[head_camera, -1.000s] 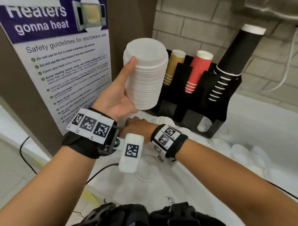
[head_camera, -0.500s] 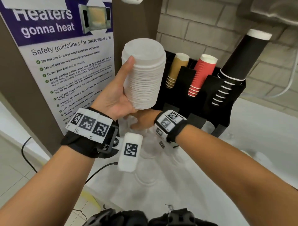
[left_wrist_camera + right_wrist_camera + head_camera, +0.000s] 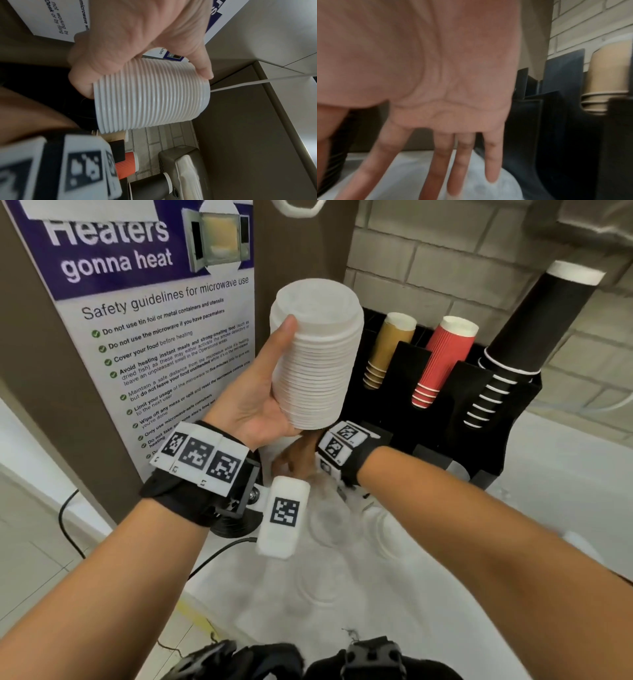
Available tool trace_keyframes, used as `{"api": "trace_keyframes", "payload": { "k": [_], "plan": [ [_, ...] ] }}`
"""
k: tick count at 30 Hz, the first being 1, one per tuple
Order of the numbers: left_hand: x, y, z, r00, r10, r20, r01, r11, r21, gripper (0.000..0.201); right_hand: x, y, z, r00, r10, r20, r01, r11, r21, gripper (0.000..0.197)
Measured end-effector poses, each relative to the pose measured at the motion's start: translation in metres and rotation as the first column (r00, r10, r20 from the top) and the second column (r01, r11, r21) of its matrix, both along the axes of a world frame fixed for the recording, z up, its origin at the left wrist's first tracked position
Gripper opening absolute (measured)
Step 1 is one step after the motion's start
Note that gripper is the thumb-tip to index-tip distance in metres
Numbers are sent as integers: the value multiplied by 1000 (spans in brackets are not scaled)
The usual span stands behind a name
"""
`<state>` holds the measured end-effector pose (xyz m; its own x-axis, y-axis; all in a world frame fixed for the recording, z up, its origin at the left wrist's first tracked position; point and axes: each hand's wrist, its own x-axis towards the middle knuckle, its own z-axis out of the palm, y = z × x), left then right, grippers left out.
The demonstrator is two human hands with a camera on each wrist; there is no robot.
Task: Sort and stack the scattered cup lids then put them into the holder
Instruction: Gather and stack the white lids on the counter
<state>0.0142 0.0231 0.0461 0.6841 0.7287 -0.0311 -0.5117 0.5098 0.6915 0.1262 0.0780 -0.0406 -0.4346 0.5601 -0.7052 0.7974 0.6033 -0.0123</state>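
My left hand (image 3: 263, 402) grips a tall stack of white cup lids (image 3: 317, 354) and holds it upright in the air, thumb on the near side. In the left wrist view the fingers wrap round the stack of lids (image 3: 150, 97). Just below the stack is my right hand (image 3: 298, 457), low over the white counter. In the right wrist view my right hand (image 3: 453, 135) has straight, spread fingers pointing down at a loose white lid (image 3: 488, 189); whether they touch it is blurred. More loose lids (image 3: 329, 522) lie on the counter. The black holder (image 3: 472, 392) stands behind.
The holder carries brown cups (image 3: 387, 350), red cups (image 3: 442, 361) and a tall black cup stack (image 3: 534, 326). A safety poster (image 3: 164, 313) on a brown panel is at the left. A brick wall is behind. A black cable (image 3: 219, 553) runs off the counter's left edge.
My right hand has slid forward, further under the held stack and toward the holder's left side. The left hand keeps the stack in about the same place.
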Motion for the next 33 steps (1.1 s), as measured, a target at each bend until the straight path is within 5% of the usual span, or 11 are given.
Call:
{"api": "trace_keyframes", "payload": {
  "k": [3,6,9,11,15,20,22,24,26,28,33],
  "plan": [
    [1,3,1,1000,-17,15,17,1000,-18,101,12,1,11,997,-49,56,56,991,-122,24],
    [3,4,0,999,-22,24,22,1000,-18,98,26,4,13,981,-147,-130,160,982,97,14],
    [5,5,-1,999,-30,32,31,999,-25,94,28,11,-1,971,-159,-177,211,920,330,45],
    [4,5,-1,999,-35,33,36,999,-14,92,19,16,-14,971,-170,-166,215,926,310,53],
    [4,7,-4,999,-40,33,40,999,-1,99,24,17,-25,976,-218,9,210,950,229,50],
    [10,9,-7,1000,-15,15,15,1000,0,103,69,-9,15,965,-236,-112,257,935,244,51],
    [13,9,-8,999,-26,21,26,1000,16,100,85,-20,32,773,-354,-527,497,854,156,47],
    [17,10,-12,998,-52,44,52,999,-1,100,95,-38,44,241,-519,-820,627,728,-276,56],
    [22,10,-14,994,-88,59,90,996,-27,99,98,-57,50,-177,-614,-769,476,630,-613,74],
    [26,10,-17,993,-104,47,107,993,-56,96,96,-71,48,-360,-630,-688,324,607,-726,83],
    [33,2,-24,982,64,-179,-75,995,-58,77,93,-89,38,-606,-595,-528,149,567,-810,73]
  ]
}}
